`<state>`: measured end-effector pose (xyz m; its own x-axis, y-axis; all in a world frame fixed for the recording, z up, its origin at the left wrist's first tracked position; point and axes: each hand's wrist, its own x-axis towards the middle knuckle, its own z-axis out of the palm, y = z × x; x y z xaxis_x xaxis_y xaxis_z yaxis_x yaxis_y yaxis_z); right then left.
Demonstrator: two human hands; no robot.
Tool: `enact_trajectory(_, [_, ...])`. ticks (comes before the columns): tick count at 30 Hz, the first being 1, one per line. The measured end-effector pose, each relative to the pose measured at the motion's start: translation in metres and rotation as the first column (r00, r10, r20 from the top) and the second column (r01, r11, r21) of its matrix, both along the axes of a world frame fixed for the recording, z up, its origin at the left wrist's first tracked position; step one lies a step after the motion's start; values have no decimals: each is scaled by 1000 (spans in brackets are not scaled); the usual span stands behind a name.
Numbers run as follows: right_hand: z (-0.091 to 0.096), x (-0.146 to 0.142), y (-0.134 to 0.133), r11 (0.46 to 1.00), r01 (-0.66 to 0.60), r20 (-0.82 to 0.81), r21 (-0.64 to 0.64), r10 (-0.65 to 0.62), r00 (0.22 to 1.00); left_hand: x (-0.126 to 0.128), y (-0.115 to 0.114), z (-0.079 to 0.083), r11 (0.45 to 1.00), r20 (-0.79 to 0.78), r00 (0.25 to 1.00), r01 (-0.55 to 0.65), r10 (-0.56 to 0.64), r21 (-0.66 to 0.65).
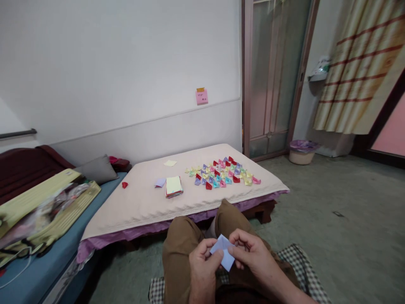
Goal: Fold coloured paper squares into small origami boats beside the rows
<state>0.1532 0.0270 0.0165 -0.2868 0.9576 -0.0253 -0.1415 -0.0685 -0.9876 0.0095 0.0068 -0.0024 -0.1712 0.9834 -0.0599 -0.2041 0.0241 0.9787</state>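
Beyond the fingers (207,243) stands a cloth-covered table (136,211). The left hand (204,264) and right hand (251,251) pinch 1 lavender paper (226,259) between thumbs and fingers. Far beyond the fingertips, 1 pink note (201,97) bears handwriting too small to read.

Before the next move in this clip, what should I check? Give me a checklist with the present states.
1. Left hand gripping the lavender paper: ok, thumb on top.
2. Right hand gripping it too: ok, at the opposite side.
3. Crease edges lined up exactly: cannot tell, too small and partly covered by fingers.
4. Paper stack on the cloth-covered table: ok, pale yellow sheet on top.
5. All folded pieces with the multicoloured group: not ok, a red piece lies apart at the left.
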Motion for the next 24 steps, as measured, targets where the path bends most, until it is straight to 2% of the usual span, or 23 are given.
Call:
enact_trajectory(6, [0, 4, 0, 999, -2, -33, 46, 3, 999, 1, -6, 2, 999, -54, 998, -27, 30, 45])
enact_trajectory(11, [1, 15, 1, 975, -94, -61, 203, 109, 992, -1, -13, 7, 992, -47, 999, 1, 5, 123])
enact_trajectory(17, [10, 20, 0, 959, -122, 3, 256, 125, 992, -5, -15, 14, 982, -81, 989, 132, -122, 136])
enact_trajectory(21, [19, 21, -2, 950, -130, 58, 283, 118, 991, 0, -14, 25, 994, -169, 985, 36, -18, 107])
enact_trajectory(24, [17, 20, -2, 949, -95, 70, 302, 77, 995, 6, -13, 29, 993, -180, 983, -2, 23, 117])
